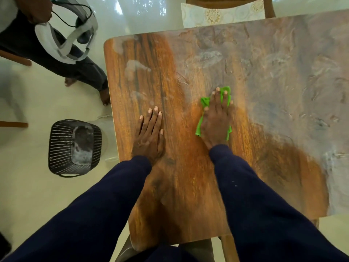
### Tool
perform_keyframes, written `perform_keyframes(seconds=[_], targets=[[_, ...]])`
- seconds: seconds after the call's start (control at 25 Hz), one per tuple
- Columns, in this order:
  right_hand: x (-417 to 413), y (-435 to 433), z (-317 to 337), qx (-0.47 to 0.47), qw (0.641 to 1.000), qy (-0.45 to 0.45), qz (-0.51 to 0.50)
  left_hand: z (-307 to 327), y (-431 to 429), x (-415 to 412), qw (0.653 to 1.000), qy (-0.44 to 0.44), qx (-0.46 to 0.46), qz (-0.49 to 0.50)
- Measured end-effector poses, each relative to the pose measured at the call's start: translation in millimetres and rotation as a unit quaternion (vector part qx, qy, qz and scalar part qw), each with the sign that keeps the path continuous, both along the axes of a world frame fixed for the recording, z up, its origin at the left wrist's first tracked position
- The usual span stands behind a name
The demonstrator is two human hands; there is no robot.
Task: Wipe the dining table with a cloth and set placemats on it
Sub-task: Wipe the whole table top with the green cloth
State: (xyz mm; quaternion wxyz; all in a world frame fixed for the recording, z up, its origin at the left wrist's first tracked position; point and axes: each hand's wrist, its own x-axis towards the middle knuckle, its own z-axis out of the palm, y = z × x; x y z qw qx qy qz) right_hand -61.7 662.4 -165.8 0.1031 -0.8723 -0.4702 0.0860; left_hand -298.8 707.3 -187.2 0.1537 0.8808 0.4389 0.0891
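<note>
The green cloth (205,102) lies flat on the table (188,176), roughly midway between the near and far edges and nearer the left edge. Its long axis runs near to far, in line with the forearm. The right hand (217,121) sits directly on top of it, and cloth shows beyond the fingertips and at both sides of the palm. Grip: spread flat, fingers straight, pressing rather than clutching. The left hand (149,137) rests palm-down on bare wood just beside it, toward the left edge, its grip likewise flat and holding nothing. A pale hazy film (283,72) covers the far and right portion. I judge this part unwiped, so the next stroke should run that way. No placemat is laid. A dark basket (74,147) stands on the floor off the left edge.
</note>
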Motion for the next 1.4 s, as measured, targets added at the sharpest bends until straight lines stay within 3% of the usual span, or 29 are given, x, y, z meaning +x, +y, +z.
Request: perform_keyframes(seconds=[0.16, 0.36, 0.44, 0.52, 0.72, 0.8, 0.96, 1.04, 1.24, 1.4], targets=[[-58, 10, -4, 0.008, 0.993, -0.002, 0.120, 1, 0, 1, 1.000, -0.016, 0.008, 0.005], [-46, -77, -4, -0.011, 0.938, 0.009, 0.346, 3, 1, 1, 1.000, -0.003, -0.001, -0.002], [-7, -109, -4, 0.000, 0.952, 0.016, 0.306, 3, 0, 2, 1.000, -0.003, -0.004, 0.002], [26, -114, -3, 0.006, 0.980, 0.000, 0.201, 4, -1, 2, 1.000, 0.002, -0.005, 0.003], [5, -28, -4, 0.016, 0.999, -0.020, -0.043, 7, -2, 3, 1.000, 0.025, -0.016, 0.001], [-25, -10, -6, 0.033, 0.999, -0.003, -0.034, 9, -4, 7, 0.999, 0.031, -0.014, 0.000], [-45, -72, -5, 0.057, 0.980, 0.022, 0.187, 13, -14, 11, 1.000, 0.003, -0.020, -0.023], [-24, -129, 0, 0.041, 0.967, 0.036, 0.248, 13, -25, 27, 0.999, -0.030, -0.024, -0.034], [77, -240, 4, 0.001, 0.994, 0.018, 0.109, 8, -62, 124, 0.997, -0.026, -0.033, -0.069], [134, -209, -2, -0.024, 0.998, -0.006, -0.062, -4, -71, 140, 1.000, 0.001, -0.001, -0.025]])
